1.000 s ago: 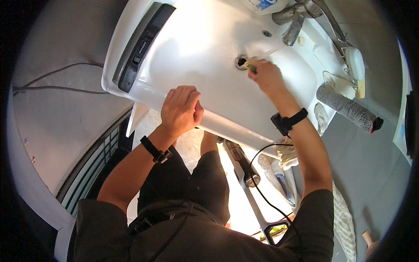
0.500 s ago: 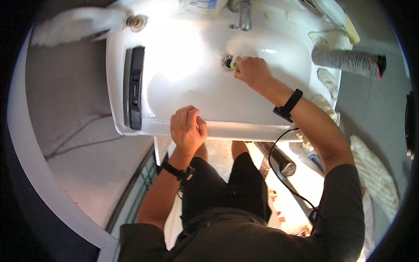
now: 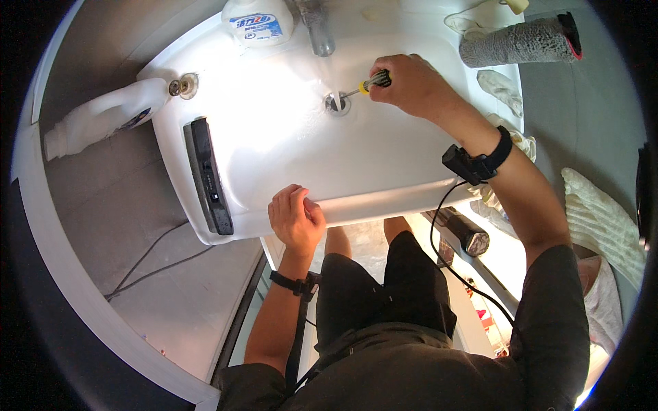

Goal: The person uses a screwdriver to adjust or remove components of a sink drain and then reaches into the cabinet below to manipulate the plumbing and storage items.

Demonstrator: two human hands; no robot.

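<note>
My right hand [image 3: 415,85] is closed around the yellow-and-black handle of a screwdriver [image 3: 378,81]. Its thin metal shaft slants down and left to the drain [image 3: 337,103] of a white sink [image 3: 295,161]. The drain cover looks tilted up in its hole, beside the shaft's tip. At the sink's front rim rests my left hand [image 3: 296,216], its fingers curled together and nothing visible in them. A dark strap with a small device sits on each wrist.
Along the left rim lies a long black bar [image 3: 209,178]. A white bottle [image 3: 113,113] leans beyond the left edge; a labelled jug [image 3: 257,22] stands by the faucet [image 3: 315,27]. Rightward are a grey fuzzy roller [image 3: 517,41], pale gloves [image 3: 500,89] and a black cable [image 3: 439,253].
The view has shifted and turned slightly. The right hand has drawn back up and right from the drain, exposing the screwdriver's shaft. The left hand stays at the front rim.
</note>
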